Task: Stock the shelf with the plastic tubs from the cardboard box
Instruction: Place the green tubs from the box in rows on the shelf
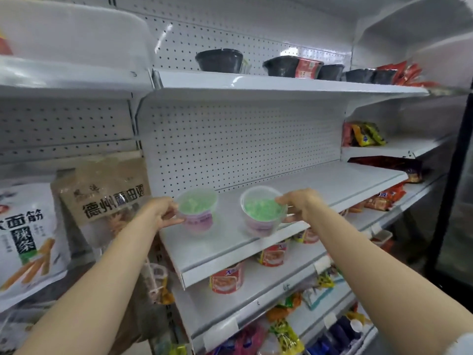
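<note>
White pegboard shelving is filling the view, several tiers deep. At far left, large snack bags (pixel 28 234) are standing on a neighbouring bay, with a brown paper-look bag (pixel 107 190) leaning just beside the middle shelf (pixel 332 180).

Left hand (pixel 160 212) is gripping the left tub (pixel 197 210) by its left side, fingers curled around the wall and thumb under the rim. This clear plastic tub, showing green contents and a pink label, is sitting on the middle shelf near the left end, close to the pegboard back.

Right tub (pixel 262 211), same type, is sitting nearer the shelf's front edge, apart from the left tub. Right hand (pixel 298 204) is holding it from the right, fingers over the rim and thumb against the lower wall.

Above, black bowls (pixel 220 60) are lining the upper shelf. Below, red-labelled cups (pixel 226 279) are standing on the next tier down. At right, red and yellow packets (pixel 363 134) are lying on side shelves.
</note>
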Available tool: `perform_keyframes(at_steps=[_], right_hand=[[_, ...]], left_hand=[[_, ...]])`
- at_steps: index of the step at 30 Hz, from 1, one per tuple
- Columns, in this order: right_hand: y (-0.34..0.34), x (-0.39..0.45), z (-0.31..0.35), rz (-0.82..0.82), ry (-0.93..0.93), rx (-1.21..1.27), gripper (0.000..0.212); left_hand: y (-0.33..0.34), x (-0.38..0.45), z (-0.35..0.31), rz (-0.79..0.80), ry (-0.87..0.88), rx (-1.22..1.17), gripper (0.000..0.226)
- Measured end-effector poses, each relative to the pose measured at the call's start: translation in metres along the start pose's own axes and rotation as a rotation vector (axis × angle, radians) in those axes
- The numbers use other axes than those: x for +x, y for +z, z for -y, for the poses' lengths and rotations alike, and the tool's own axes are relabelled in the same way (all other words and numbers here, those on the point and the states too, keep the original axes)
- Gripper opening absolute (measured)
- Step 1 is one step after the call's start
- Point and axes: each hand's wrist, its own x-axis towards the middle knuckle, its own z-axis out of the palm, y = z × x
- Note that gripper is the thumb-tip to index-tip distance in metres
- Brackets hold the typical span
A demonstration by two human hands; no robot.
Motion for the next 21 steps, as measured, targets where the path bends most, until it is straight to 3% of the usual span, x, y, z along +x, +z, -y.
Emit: perform_keyframes(at_steps=[5, 14, 21], right_hand=[[0.041, 0.07, 0.025, 0.083, -0.038, -0.053, 0.031], [0.105, 0.183, 0.036, 0.365, -0.003, -0.297, 0.033], [0.145, 0.229, 0.043, 0.519, -0.023, -0.346, 0.031]], left_hand=[[0.0, 0.027, -0.008, -0.091, -0.007, -0.025, 0.015], [0.002, 0.066, -0.016, -0.331, -0.014, -0.075, 0.013], [0.002, 0.093, -0.017, -0.456, -0.041, -0.066, 0.012]])
